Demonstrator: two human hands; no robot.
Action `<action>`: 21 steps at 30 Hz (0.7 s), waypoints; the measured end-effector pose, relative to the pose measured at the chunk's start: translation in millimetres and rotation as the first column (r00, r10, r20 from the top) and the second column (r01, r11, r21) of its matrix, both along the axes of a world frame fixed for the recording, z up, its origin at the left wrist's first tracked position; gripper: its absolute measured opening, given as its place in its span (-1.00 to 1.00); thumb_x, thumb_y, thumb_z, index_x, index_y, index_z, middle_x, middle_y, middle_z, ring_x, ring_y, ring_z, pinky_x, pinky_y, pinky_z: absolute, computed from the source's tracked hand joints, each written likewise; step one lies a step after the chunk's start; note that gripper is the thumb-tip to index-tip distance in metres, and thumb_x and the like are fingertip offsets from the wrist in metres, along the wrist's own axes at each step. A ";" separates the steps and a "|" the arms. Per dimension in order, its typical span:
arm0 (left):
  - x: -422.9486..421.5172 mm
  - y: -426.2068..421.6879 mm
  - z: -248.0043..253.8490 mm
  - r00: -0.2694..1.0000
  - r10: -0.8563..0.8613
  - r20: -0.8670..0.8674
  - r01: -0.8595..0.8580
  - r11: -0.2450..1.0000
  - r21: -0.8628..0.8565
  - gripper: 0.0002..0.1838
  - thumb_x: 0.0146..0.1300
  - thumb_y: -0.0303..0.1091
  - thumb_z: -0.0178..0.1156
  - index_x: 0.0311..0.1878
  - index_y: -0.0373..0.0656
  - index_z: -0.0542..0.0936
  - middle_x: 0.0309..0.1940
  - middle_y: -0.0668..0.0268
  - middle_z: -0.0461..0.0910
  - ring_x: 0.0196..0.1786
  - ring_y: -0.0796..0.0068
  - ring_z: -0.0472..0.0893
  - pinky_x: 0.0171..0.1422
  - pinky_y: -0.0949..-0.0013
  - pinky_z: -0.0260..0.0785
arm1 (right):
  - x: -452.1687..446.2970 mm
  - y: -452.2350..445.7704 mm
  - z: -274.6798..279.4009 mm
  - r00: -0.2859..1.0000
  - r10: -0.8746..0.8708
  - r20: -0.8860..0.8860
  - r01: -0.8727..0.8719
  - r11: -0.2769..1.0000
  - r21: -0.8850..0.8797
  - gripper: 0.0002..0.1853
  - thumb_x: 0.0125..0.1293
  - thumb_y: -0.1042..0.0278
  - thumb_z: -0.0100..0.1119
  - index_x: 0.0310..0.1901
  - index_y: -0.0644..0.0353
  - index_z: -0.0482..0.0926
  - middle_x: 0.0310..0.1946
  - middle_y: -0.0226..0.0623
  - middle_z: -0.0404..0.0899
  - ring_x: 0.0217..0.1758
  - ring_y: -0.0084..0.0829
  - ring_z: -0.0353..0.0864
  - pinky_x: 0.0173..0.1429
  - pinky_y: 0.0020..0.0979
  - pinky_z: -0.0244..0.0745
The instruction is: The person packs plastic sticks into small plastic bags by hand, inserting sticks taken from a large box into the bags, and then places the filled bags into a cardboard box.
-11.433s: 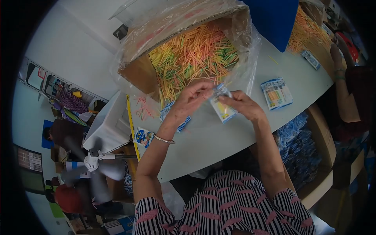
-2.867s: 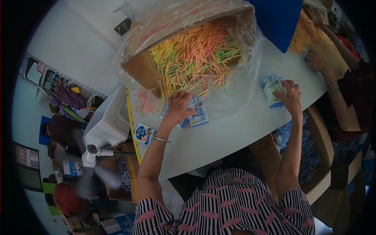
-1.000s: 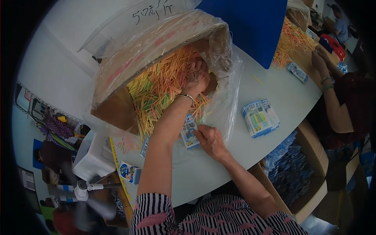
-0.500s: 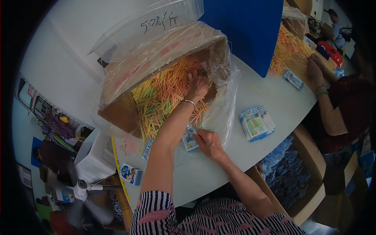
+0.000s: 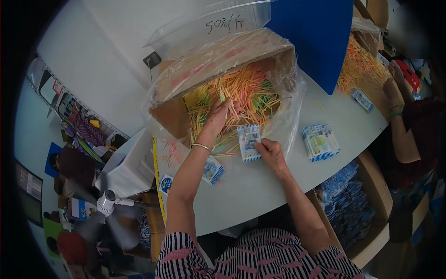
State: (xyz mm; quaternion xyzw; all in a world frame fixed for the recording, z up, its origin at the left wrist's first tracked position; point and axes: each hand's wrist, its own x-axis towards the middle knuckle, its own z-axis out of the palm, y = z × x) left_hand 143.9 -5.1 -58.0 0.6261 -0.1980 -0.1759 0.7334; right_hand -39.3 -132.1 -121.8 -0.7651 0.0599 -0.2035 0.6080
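Observation:
An open cardboard box [image 5: 169,118], lined with clear plastic, lies on its side with a heap of thin coloured sticks [image 5: 251,90] spilling toward me. My left hand [image 5: 222,116], a bracelet on its wrist, is at the heap's front left, fingers closed around a few sticks that poke up from them. Just outside the box, my right hand [image 5: 272,152] pinches the lower right edge of a blue-and-white printed packet [image 5: 249,142]. Another packet [image 5: 213,170] lies beside my left forearm, partly hidden by it.
Filled packets [image 5: 320,142] are stacked on the right of the table [image 5: 241,200]. Below its edge stands a carton [image 5: 383,186] of blue packets. A blue divider [image 5: 306,42] rises behind. At right, another person's hands [image 5: 395,83] are near more sticks. A fan [image 5: 106,202] spins at left.
My left hand has come from deep in the heap to its front left, now with sticks between the fingers. My right hand still holds the packet, now more fully in sight. The view has shifted.

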 end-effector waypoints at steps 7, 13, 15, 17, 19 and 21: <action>-19.7 39.2 -20.1 0.969 -0.168 -0.183 0.129 0.969 -0.211 -0.76 0.32 -0.29 0.08 -0.09 -0.26 0.49 -0.18 0.08 0.58 -0.10 0.20 0.59 0.03 0.15 0.49 | 2.6 1.1 2.9 0.998 -0.003 0.069 -0.005 0.993 0.117 -0.73 0.24 0.34 0.17 -0.51 0.37 0.48 -0.71 -0.43 0.32 -0.59 -0.69 0.20 -0.53 -0.48 0.18; -30.8 44.2 -17.9 0.942 0.022 -0.335 -0.105 0.967 -0.233 -0.80 0.32 -0.38 0.05 -0.05 -0.24 0.45 -0.15 0.07 0.56 -0.08 0.14 0.58 0.05 0.11 0.48 | -0.5 13.5 22.0 0.994 -0.003 0.111 -0.047 0.895 0.445 -0.79 0.29 0.27 0.13 -0.35 0.27 0.56 -0.55 -0.56 0.44 -0.46 -0.72 0.30 -0.38 -0.58 0.24; -39.0 43.4 -13.2 0.923 0.038 -0.383 -0.159 0.944 -0.289 -0.83 0.32 -0.42 0.04 -0.06 -0.23 0.46 -0.15 0.10 0.55 -0.06 0.16 0.57 0.08 0.10 0.46 | 5.0 27.2 28.4 0.992 -0.020 0.125 -0.061 0.789 0.611 -0.81 0.30 0.26 0.13 -0.29 0.22 0.57 -0.47 -0.54 0.50 -0.39 -0.73 0.37 -0.29 -0.59 0.29; -54.2 35.8 -8.1 0.933 0.025 -0.360 -0.158 0.925 -0.345 -0.81 0.31 -0.45 0.03 -0.03 -0.23 0.44 -0.13 0.12 0.54 -0.03 0.19 0.56 0.12 0.11 0.44 | 22.5 35.4 28.0 0.986 -0.042 0.164 -0.127 0.454 0.882 -0.79 0.34 0.26 0.05 -0.10 0.17 0.51 -0.23 -0.41 0.57 -0.16 -0.62 0.49 -0.06 -0.56 0.34; -76.2 24.2 -3.0 0.943 0.015 -0.334 -0.155 0.904 -0.398 -0.79 0.30 -0.48 0.03 -0.01 -0.23 0.43 -0.11 0.14 0.53 0.00 0.22 0.54 0.15 0.11 0.42 | 35.6 48.2 32.7 0.983 -0.029 0.181 -0.167 0.267 0.949 -0.77 0.36 0.28 0.00 -0.05 0.19 0.47 -0.16 -0.34 0.56 -0.09 -0.53 0.49 0.02 -0.49 0.35; -103.1 10.3 -5.0 0.947 0.130 -0.294 -0.253 0.866 -0.432 -0.70 0.27 -0.54 0.04 0.08 -0.23 0.39 -0.04 0.17 0.51 0.03 0.28 0.52 0.21 0.16 0.37 | 41.1 59.3 34.7 0.980 -0.018 0.196 -0.195 0.067 0.979 -0.74 0.39 0.29 -0.06 0.01 0.21 0.42 -0.08 -0.27 0.54 -0.01 -0.44 0.50 0.10 -0.43 0.36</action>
